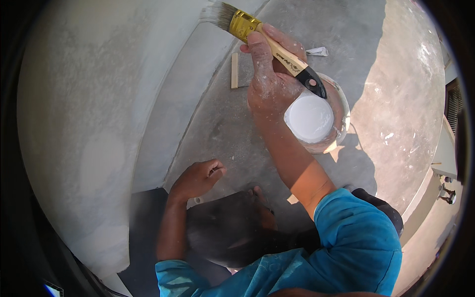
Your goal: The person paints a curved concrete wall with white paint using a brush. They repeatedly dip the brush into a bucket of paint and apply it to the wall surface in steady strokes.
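Observation:
My right hand (269,74) grips the wooden handle of a paintbrush (287,59), which has a yellow metal band and a black handle end. The grey bristles, whitened at their tips, lie against the pale wall (99,123) at its lower part, far from me; whether they press on it I cannot tell. Below the handle end, white paint (310,119) fills a container standing in a round, smeared tub (341,106). My left hand (198,179) hangs above my knee near the wall, fingers curled in, with nothing visible in them.
A flat tool with a pale wooden edge (234,71) lies on the grey floor (217,119) by the wall's foot. Beyond the tub is a crumpled white scrap (317,51). Sunlit floor with white splashes spreads to the right, down to a ledge (415,203).

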Motion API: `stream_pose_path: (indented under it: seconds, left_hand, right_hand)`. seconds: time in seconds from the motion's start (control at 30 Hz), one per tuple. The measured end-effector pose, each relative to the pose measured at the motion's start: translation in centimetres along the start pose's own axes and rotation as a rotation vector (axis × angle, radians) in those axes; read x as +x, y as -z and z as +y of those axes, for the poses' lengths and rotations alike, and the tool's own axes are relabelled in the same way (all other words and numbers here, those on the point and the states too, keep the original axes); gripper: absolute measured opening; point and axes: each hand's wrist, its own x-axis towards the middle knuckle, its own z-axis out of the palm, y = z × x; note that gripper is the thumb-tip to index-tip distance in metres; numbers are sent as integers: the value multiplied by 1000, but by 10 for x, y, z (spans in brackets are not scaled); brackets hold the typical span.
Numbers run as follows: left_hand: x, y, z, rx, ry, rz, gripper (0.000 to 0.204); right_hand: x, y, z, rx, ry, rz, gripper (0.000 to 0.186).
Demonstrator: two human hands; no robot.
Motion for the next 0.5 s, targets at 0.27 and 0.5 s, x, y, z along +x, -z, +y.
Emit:
stream_pose_path:
  seconds: [0.27,0.5]
  left_hand:
    - [-13,-17,-22,-87,-309,301,34]
    - [-8,-1,-8,-20,-15,2,34]
  right_hand:
    - [-97,-11,-43,95,167,-492,23]
    - [4,3,7,254,72,23,20]
